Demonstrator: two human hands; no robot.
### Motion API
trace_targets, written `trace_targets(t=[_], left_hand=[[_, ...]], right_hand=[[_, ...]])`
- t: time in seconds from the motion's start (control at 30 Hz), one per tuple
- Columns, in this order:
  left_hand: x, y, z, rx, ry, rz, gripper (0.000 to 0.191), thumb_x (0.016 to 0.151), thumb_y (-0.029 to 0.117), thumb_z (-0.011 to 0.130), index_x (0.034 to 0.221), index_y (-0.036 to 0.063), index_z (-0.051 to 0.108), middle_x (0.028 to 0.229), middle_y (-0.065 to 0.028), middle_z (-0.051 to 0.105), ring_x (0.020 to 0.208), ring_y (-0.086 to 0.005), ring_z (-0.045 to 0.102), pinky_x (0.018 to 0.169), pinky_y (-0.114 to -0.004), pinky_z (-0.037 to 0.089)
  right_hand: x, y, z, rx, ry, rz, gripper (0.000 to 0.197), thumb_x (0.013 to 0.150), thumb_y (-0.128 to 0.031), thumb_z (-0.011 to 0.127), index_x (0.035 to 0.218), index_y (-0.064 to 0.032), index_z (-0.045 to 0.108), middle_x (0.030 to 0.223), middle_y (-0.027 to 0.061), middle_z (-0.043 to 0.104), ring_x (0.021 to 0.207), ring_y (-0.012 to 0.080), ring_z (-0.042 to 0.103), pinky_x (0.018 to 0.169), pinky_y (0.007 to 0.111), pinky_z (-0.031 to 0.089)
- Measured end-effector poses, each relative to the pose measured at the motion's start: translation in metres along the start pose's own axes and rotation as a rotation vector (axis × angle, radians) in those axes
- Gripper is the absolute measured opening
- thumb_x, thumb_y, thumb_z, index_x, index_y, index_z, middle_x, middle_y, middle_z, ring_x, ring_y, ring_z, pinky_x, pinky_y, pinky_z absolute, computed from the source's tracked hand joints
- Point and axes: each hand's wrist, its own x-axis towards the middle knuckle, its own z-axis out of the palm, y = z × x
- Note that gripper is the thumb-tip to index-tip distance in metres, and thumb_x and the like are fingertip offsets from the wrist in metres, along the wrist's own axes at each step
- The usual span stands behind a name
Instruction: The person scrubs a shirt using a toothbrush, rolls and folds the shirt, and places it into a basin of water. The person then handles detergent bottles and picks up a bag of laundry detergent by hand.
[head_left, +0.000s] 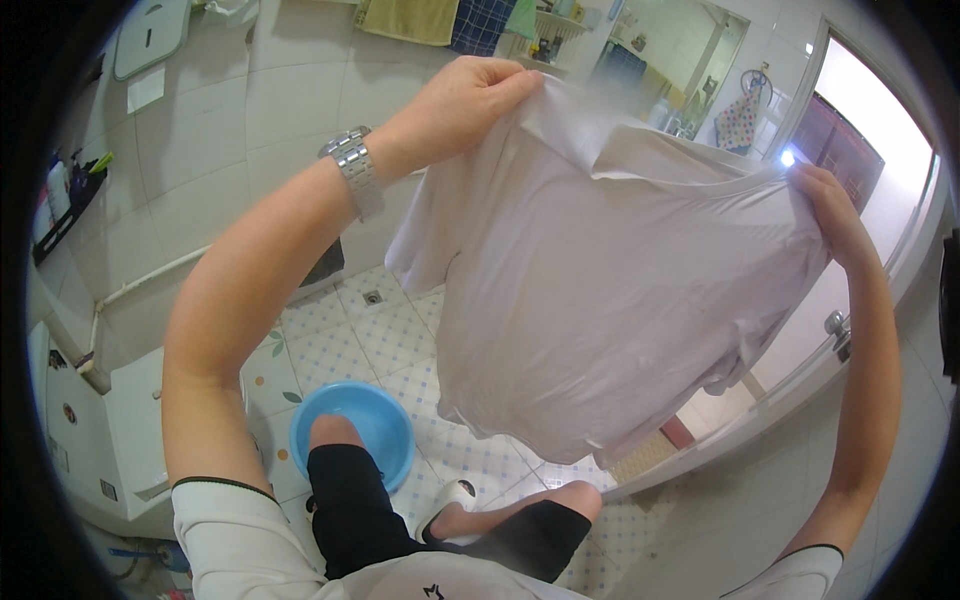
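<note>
A pale T-shirt (585, 300) hangs spread out in the air in front of me, its neckline at the top and its hem low over the floor. My left hand (480, 97) pinches one shoulder of it between thumb and fingers; a metal-band wristwatch (352, 161) is on that wrist. At the other shoulder, beside the doorway, my right hand (829, 206) grips the fabric. Below, a blue plastic basin (382, 427) stands on the tiled floor, partly hidden by my knee.
A white toilet or washing appliance (127, 442) stands at the left. The open doorway (847, 142) and its door handle (836, 326) lie at the right. Towels (412, 19) and a mirror (675, 52) hang on the far wall. A floor drain (373, 298) sits in the patterned tiles.
</note>
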Motion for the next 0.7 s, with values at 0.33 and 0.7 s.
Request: trace_targets(t=[0.33, 0.7], left_hand=[[0.002, 0.004, 0.003, -0.345, -0.131, -0.178, 0.027, 0.094, 0.033, 0.062, 0.103, 0.0080, 0.063, 0.088, 0.0060, 0.057, 0.084, -0.0020, 0.051, 0.076, -0.020, 0.040], [0.009, 0.000, 0.008, -0.134, -0.081, -0.172, 0.031, 0.092, 0.039, 0.064, 0.093, 0.0079, 0.067, 0.086, 0.0030, 0.064, 0.074, -0.0035, 0.056, 0.066, -0.021, 0.045]], right_hand=[[-0.002, 0.003, 0.008, 0.031, 0.095, 0.040, 0.034, 0.093, -0.028, 0.054, 0.109, -0.0004, 0.065, 0.105, 0.0048, 0.064, 0.099, 0.0133, 0.057, 0.091, 0.024, 0.041], [-0.009, -0.009, 0.021, -0.030, 0.107, 0.093, 0.044, 0.091, -0.031, 0.058, 0.123, -0.0004, 0.062, 0.122, 0.0109, 0.058, 0.115, 0.0203, 0.052, 0.101, 0.029, 0.036]])
